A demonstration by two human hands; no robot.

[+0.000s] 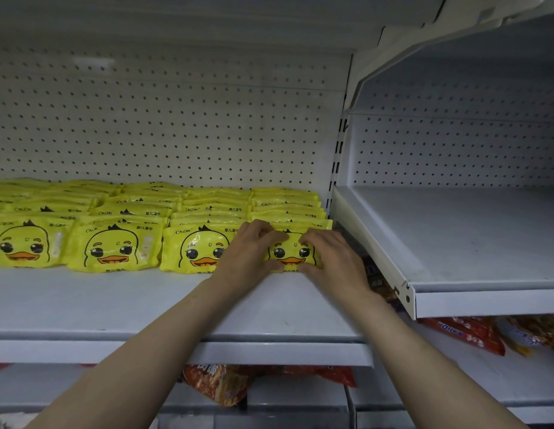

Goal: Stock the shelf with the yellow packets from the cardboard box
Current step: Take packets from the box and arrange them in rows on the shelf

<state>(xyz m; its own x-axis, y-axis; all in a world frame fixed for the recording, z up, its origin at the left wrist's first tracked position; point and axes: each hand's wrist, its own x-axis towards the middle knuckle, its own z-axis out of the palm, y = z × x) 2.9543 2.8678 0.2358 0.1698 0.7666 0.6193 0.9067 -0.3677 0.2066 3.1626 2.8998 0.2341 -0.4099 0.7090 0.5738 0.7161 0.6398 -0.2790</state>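
On the white shelf (pixel 115 305), left hand (pixel 248 252) and right hand (pixel 334 258) pinch a yellow duck-face packet (pixel 290 253) fronting rows of yellow packets (pixel 115 246).

Rows of yellow duck-faced plastic packets (pixel 115 247) stand on the white metal shelf (pixel 145 301), reaching back to the perforated back panel (pixel 176 128). At the front row's right end, one packet (pixel 290 252) sits between the left hand (pixel 249 249) and right hand (pixel 333 255). Right of it is another white shelf (pixel 473 236); red snack bags (pixel 220 383) lie below.

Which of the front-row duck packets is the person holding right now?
The rightmost yellow packet, at the shelf's right end: both hands grip its sides, while the others stand untouched.
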